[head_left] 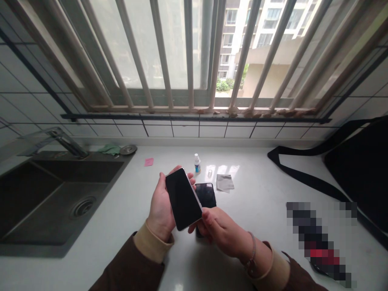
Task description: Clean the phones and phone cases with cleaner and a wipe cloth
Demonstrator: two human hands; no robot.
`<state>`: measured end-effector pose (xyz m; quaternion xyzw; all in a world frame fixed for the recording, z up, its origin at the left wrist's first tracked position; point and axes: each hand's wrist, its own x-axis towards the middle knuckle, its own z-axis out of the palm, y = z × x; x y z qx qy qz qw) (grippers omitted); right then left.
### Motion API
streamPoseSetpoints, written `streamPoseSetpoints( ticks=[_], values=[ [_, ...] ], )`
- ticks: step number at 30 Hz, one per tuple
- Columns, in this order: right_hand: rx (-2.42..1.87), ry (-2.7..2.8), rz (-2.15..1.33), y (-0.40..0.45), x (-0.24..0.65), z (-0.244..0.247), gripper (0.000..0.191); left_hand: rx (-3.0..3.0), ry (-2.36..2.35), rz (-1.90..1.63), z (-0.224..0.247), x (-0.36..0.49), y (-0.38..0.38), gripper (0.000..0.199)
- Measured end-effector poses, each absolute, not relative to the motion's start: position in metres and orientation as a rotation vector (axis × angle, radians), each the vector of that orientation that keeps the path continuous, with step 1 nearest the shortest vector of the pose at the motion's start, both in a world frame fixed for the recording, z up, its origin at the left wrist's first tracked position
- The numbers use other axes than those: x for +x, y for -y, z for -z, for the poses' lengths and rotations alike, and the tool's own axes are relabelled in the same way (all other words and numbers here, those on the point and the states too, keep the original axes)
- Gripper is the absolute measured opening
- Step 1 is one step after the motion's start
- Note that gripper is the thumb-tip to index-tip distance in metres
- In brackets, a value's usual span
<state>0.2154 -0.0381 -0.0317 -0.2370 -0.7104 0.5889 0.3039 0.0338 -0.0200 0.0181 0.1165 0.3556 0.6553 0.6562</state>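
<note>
A smartphone (183, 200) with a dark screen is held up, tilted, above the white counter. My left hand (160, 206) cradles it from the left and beneath, its fingertips showing past the far edge. At the lower right corner my right hand (220, 228) grips it with the thumb on the edge. Under and behind my hands lies a second dark phone (206, 193), partly covered. Farther back stands a small white bottle (197, 165) with a blue label, and right of it lies a grey square cloth (224, 182).
On the left is a dark sink (57, 202) with a faucet (68, 141). Near it are a green cloth (110, 149), a round metal strainer (128, 150) and a pink note (148, 162). A black bag (360, 161) with a strap sits at right, by a pixelated object (323, 242). Barred windows rise behind.
</note>
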Motion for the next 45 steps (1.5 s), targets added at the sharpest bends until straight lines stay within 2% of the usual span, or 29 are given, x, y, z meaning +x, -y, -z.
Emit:
streamPoseSetpoints(
  ticks=[3,12,23,26,30,32,38,45],
  values=[
    [-0.682,1.896,-1.516,0.038,0.215,0.032,0.084,0.285,-0.813,-1.465,-0.02,0.035,0.022,0.051],
    [-0.955,2.05,-1.141,0.038,0.212,0.029,0.069,0.285,-0.827,-1.535,-0.019,0.038,0.022,0.053],
    [-1.086,2.076,-1.053,0.034,0.209,0.029,0.069,0.356,-0.839,-1.638,-0.016,0.044,0.023,0.063],
    [-1.082,1.917,-1.231,0.033,0.208,0.033,0.072,0.369,-0.83,-1.652,-0.015,0.044,0.024,0.071],
    [-0.949,1.611,-1.846,0.034,0.207,0.033,0.072,0.408,-0.772,-1.706,-0.015,0.045,0.027,0.076],
    [-0.875,1.654,-2.016,0.035,0.207,0.03,0.066,0.409,-0.743,-1.724,-0.015,0.046,0.03,0.076],
    [-0.818,1.668,-2.075,0.043,0.203,0.025,0.052,0.378,-0.71,-1.625,-0.017,0.051,0.036,0.075],
    [-0.72,1.637,-2.16,0.045,0.205,0.027,0.057,0.336,-0.671,-1.599,-0.017,0.053,0.038,0.073]
  ],
)
